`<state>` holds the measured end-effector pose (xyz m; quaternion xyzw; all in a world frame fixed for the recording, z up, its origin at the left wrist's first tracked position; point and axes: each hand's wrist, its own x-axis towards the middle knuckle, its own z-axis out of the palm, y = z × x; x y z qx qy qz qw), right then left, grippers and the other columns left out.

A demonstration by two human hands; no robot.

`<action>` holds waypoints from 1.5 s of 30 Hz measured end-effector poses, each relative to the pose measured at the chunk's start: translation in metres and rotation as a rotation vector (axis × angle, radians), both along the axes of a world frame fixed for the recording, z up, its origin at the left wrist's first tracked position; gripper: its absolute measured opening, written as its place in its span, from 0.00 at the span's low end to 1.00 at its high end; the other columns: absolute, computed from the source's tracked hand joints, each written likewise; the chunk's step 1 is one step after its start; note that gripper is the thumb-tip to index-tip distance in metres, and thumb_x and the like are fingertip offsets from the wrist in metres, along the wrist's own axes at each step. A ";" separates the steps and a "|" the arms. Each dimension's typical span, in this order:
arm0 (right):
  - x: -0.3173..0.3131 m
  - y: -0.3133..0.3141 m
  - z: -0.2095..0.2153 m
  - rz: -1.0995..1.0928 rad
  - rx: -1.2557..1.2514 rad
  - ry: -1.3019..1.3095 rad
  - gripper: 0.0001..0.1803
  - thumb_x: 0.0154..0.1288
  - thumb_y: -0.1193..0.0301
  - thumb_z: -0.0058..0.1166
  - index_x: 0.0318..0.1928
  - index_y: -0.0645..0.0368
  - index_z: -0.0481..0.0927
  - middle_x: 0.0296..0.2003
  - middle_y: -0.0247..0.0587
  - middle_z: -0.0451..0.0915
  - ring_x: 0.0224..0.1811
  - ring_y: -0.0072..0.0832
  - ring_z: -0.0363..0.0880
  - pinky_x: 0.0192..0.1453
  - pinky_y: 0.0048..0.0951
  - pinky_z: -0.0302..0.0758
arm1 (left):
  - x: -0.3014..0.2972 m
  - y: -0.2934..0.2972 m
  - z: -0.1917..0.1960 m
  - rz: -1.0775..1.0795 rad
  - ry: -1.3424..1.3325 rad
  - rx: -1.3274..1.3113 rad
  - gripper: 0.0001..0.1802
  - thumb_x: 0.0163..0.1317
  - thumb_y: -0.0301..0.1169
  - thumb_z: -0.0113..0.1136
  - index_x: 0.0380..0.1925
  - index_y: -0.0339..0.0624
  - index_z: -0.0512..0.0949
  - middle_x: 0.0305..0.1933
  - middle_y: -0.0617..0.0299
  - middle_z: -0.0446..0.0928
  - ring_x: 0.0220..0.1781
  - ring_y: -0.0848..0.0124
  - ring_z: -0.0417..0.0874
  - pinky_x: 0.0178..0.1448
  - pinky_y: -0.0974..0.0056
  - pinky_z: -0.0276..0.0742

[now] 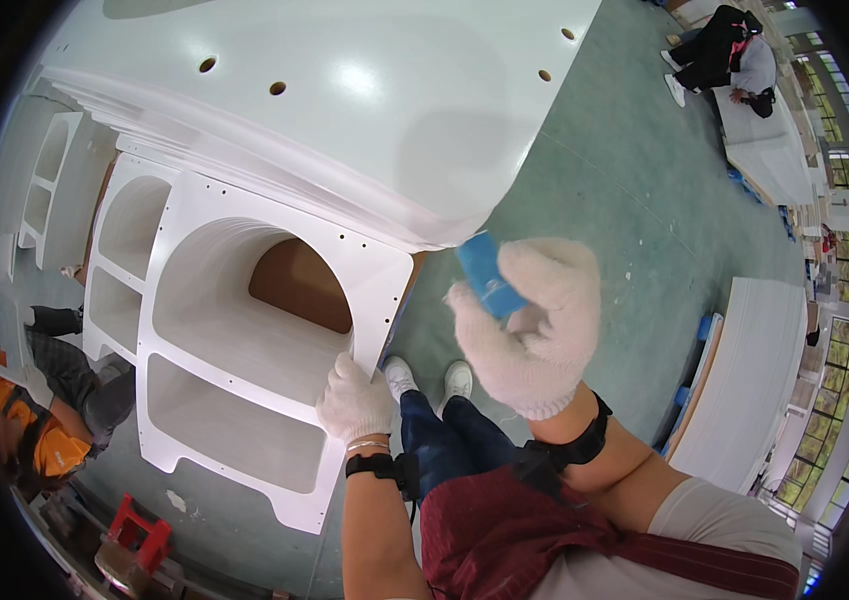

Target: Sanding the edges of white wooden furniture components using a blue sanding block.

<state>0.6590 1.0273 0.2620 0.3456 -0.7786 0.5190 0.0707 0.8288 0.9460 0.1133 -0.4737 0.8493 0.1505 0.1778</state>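
My right hand [544, 335], in a white knitted glove, is raised over the floor beside the white stacks. Its thumb and fingers pinch a flat blue rectangular block [489, 276], which looks like a sanding block. Also gloved, my left hand [354, 398] closes on the right edge of a white panel [227, 384]. That panel has rounded cut-outs and small holes along its rim. More panels of the same shape lie beneath it, and a brown board [302, 285] shows at the bottom of the largest opening.
Another stack of large white panels [344, 80] with dark holes stands ahead. At the left a co-worker in orange [62, 440] works by other cut-out panels [49, 180]; a red stool [139, 535] stands nearby. White panel stacks [739, 365] and another person [729, 60] are at the right.
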 end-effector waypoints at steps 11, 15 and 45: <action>0.000 -0.007 -0.011 -0.004 -0.059 0.139 0.24 0.46 0.81 0.70 0.46 0.62 0.77 0.36 0.43 0.78 0.33 0.38 0.75 0.37 0.33 0.72 | -0.005 -0.003 -0.005 0.003 0.025 -0.008 0.16 0.56 0.41 0.65 0.40 0.46 0.76 0.36 0.54 0.84 0.40 0.52 0.87 0.46 0.50 0.80; 0.002 -0.003 -0.018 -0.041 -0.096 0.026 0.26 0.46 0.82 0.70 0.48 0.61 0.77 0.36 0.42 0.78 0.37 0.39 0.76 0.42 0.35 0.73 | -0.004 -0.004 -0.004 0.009 0.013 -0.016 0.17 0.56 0.42 0.66 0.41 0.47 0.76 0.36 0.54 0.84 0.40 0.52 0.87 0.46 0.51 0.80; 0.008 -0.038 -0.006 -0.085 -0.247 0.051 0.15 0.44 0.87 0.65 0.23 0.64 0.68 0.21 0.39 0.69 0.19 0.26 0.63 0.23 0.29 0.59 | 0.001 -0.009 -0.011 0.020 0.037 0.029 0.16 0.53 0.42 0.64 0.37 0.45 0.77 0.36 0.55 0.85 0.40 0.55 0.87 0.50 0.52 0.79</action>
